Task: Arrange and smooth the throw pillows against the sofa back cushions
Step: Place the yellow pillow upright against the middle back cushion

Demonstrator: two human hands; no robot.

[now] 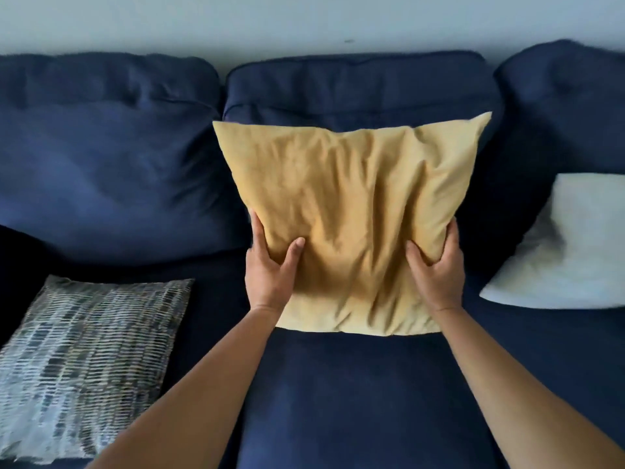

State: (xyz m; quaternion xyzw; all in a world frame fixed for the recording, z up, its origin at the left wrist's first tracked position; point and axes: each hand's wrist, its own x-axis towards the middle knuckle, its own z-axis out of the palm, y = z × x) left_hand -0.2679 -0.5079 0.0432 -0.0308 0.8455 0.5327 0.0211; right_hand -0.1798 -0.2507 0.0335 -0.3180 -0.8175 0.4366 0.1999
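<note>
A wrinkled mustard-yellow pillow (351,211) stands upright in front of the middle navy back cushion (358,86). My left hand (270,275) grips its lower left edge, thumb on the front. My right hand (436,269) grips its lower right edge the same way. A grey-and-white patterned pillow (84,360) lies flat on the left seat. A white pillow (571,245) leans against the right back cushion (568,106), partly cut off by the frame edge.
The navy sofa seat (355,401) stretches across the lower view. A left back cushion (108,154) stands behind the patterned pillow. A pale wall (304,22) runs above the sofa back.
</note>
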